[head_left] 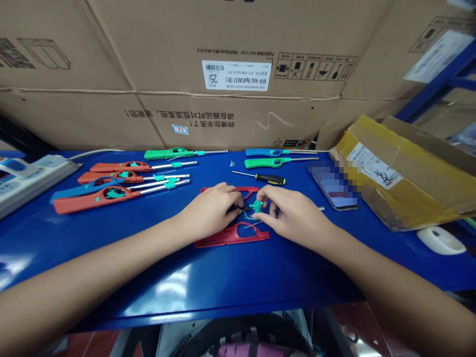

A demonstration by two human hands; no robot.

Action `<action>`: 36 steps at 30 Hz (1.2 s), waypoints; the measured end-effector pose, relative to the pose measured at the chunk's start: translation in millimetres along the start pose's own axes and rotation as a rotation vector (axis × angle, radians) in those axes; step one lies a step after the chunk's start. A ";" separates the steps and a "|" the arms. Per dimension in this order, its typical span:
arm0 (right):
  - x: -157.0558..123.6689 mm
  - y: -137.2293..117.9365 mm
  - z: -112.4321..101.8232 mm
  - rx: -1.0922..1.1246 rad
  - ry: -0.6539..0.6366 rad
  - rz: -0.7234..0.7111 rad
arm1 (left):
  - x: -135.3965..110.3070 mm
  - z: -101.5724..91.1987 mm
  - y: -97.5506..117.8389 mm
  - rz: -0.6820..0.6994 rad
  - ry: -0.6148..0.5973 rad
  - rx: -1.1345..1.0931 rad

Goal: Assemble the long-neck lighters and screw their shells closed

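The work sits at the middle of the blue table [223,282], between two red shell halves: one [223,240] near the person, open side up, and one [245,189] just beyond the fingers. The right hand [295,215] pinches a small teal part [256,205] between thumb and forefinger, raised slightly above the table. The left hand [210,210] has its fingers curled, with the tips closed on a dark piece [238,208]. What that piece is cannot be told at this size. A thin wire [246,212] appears to join the two items. Judged from this layout, the step is fine positioning of small wired parts over the near shell. Keep both wrists resting on the table for steadiness. Hold the teal part by its edges so its shape stays visible. Keep the wire slack and do not pull the hands apart, since a thin lead is likely to kink or tear. Work directly above the near shell, so that a dropped part lands in it rather than rolling away. The screwdriver [266,178] lies just beyond the far shell, within reach. The phone [336,191] lies to the right, and the row of whole lighters [111,186] lies to the left, well apart.
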State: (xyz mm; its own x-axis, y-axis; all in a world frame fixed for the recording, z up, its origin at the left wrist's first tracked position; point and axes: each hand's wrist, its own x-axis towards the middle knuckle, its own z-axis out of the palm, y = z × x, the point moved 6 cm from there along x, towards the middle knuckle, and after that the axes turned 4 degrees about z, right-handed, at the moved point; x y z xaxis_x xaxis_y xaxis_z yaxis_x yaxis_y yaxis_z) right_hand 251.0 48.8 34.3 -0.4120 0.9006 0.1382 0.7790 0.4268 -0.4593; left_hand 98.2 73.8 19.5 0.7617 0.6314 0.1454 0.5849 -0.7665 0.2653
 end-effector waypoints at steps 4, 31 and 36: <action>2.3 4.6 -4.1 0.216 0.045 0.067 | 2.1 -10.6 1.6 0.000 0.025 0.003; -3.0 3.5 20.3 0.295 -0.422 0.139 | -61.2 -14.9 11.9 0.121 0.308 -0.422; -3.1 3.4 18.2 0.303 -0.428 0.135 | -63.4 -9.0 8.0 0.068 0.288 -0.460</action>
State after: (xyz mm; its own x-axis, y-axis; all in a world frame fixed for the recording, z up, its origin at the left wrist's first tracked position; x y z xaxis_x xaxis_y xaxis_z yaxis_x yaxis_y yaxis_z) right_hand 246.3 46.0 16.3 -0.5221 0.8054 -0.2805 0.6937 0.2097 -0.6891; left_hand 52.1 28.6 21.0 0.6484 0.6381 0.4152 0.3049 -0.7174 0.6264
